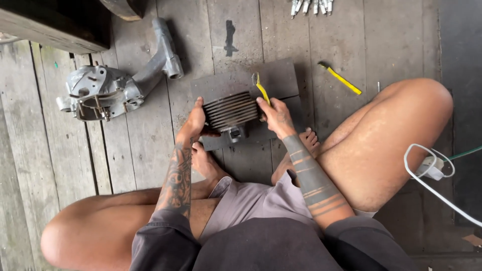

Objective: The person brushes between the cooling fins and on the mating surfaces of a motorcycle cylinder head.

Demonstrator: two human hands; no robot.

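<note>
Where hands (193, 123) clasp: ribbed metal cylinder (232, 110)

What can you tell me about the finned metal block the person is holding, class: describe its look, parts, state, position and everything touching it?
The finned metal block looks like dull, dark grey cast metal, grimy and worn. Parallel thin fins run across its upper side; a small lug sticks out below. It sits over a dark flat mat on the plank floor, tilted slightly. The left hand grips its left end, the right hand its right end, holding a yellow-handled tool against the fins.
</note>
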